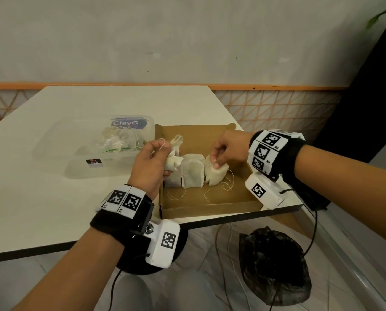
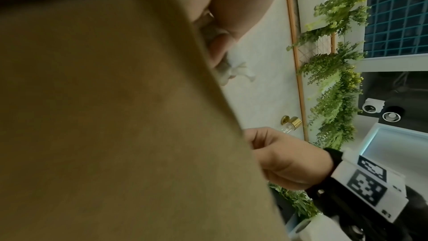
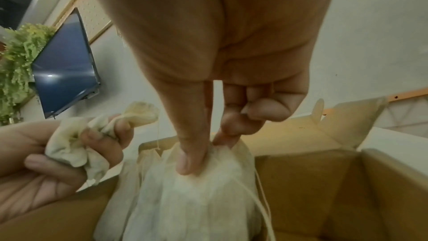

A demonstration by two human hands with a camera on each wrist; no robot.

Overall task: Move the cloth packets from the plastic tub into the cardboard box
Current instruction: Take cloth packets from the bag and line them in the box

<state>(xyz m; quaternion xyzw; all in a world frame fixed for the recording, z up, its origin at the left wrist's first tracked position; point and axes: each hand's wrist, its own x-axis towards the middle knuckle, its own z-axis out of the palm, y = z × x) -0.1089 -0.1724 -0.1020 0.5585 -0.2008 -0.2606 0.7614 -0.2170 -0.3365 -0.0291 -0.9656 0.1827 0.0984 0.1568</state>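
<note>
The shallow brown cardboard box [image 1: 210, 199] sits at the near right corner of the white table [image 1: 52, 198], its front wall close to the table's edge and its flaps open. Bare cardboard floor lies open in front of the row of cream cloth packets [image 1: 192, 173] standing in it, and behind them too. My left hand [image 1: 150, 162] hovers over the box's left wall, fingers curled round a crumpled cream cloth packet [image 3: 76, 146]. My right hand [image 1: 229, 149] reaches down into the box, thumb and forefinger pinching the top of the rightmost standing packet [image 3: 197, 199]. The clear plastic tub [image 1: 93, 140] stands just left of the box with more packets in it, loose strings trailing. A black plastic bag [image 1: 275, 265] sits on the floor below.
</note>
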